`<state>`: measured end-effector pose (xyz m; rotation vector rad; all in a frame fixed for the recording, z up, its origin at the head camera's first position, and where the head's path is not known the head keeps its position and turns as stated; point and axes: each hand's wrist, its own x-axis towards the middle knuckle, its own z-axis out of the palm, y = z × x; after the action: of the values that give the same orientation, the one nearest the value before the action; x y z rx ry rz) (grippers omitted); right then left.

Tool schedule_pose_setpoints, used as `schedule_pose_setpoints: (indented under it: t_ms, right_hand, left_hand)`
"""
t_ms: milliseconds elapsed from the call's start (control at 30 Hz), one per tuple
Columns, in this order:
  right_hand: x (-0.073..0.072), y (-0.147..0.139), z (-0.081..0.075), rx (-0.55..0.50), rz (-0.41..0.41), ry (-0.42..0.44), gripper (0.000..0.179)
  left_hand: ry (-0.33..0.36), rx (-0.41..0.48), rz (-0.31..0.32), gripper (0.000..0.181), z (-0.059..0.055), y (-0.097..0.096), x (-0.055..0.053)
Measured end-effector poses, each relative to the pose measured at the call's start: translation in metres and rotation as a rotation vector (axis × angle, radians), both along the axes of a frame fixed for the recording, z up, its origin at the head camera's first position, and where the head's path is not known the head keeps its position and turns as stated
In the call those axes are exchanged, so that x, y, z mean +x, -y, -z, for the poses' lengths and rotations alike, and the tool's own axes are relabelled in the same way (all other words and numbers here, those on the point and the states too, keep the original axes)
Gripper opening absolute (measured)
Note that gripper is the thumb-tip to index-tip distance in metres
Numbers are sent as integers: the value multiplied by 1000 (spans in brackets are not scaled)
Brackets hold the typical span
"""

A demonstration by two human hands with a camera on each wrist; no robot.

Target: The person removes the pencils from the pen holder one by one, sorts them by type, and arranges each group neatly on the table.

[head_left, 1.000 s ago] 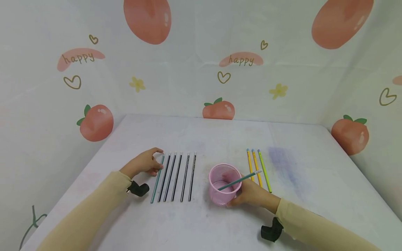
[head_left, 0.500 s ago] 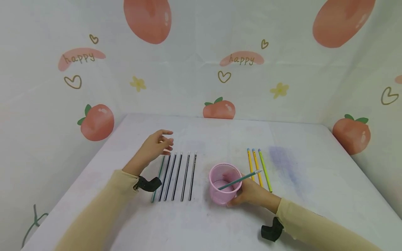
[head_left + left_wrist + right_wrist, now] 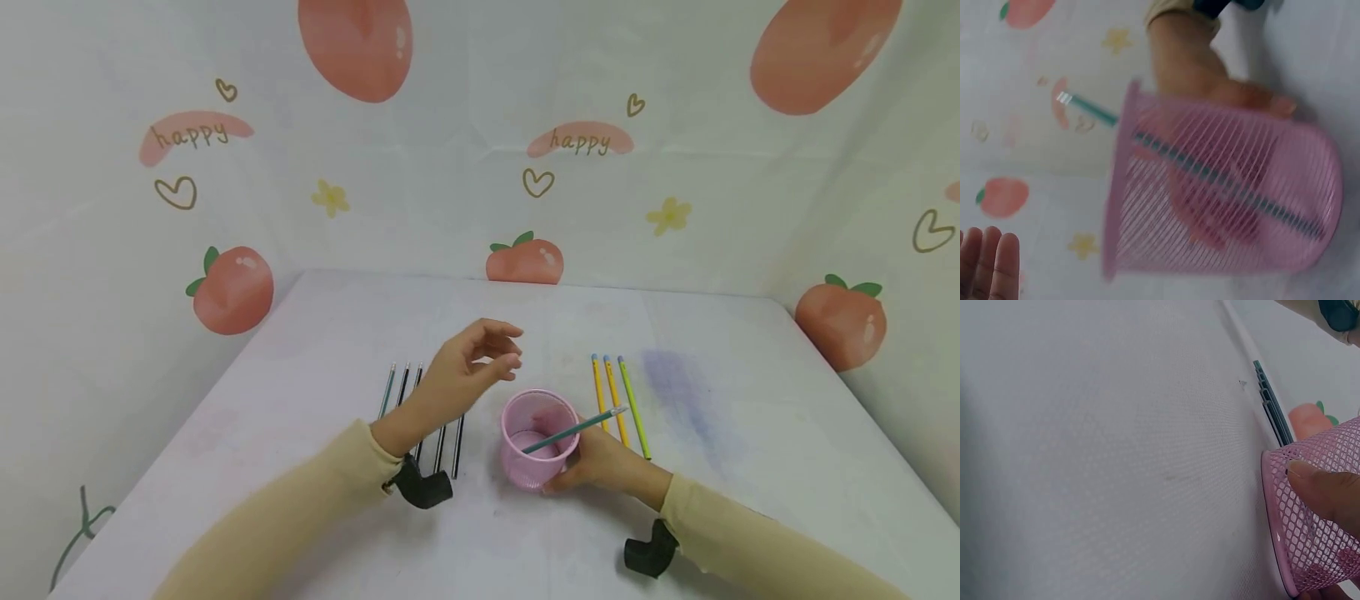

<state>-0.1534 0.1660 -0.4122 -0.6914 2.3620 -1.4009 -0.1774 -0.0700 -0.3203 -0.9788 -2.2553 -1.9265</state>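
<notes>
My right hand grips the pink mesh pencil cup from its right side, with the thumb pressed on the mesh in the right wrist view. A teal pencil leans inside the cup, its white-tipped end sticking out over the rim. My left hand hovers to the upper left of the cup, fingers loosely bent and holding nothing. Beneath the left forearm lie several black pencils side by side, with another teal pencil at their left end. The forearm hides parts of them.
Right of the cup lie two yellow pencils and a green pencil, their lower ends partly behind my right hand. A white cloth covers the table, with a bluish stain at the right. A fruit-patterned backdrop stands behind.
My left hand has lifted from beside the teal pencil at the row's left end and swung right, over the black pencils towards the cup. The right hand and cup stay put.
</notes>
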Motion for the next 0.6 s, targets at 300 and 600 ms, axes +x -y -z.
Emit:
schedule_pose_setpoints:
  t_ms: [300, 600]
  right_hand:
    - [-1, 0, -1, 6, -22, 30, 87]
    - [1, -1, -1, 18, -24, -1, 80]
  left_hand:
    - [60, -242, 105, 25, 16, -37, 18]
    - [29, -415, 133, 25, 18, -51, 17]
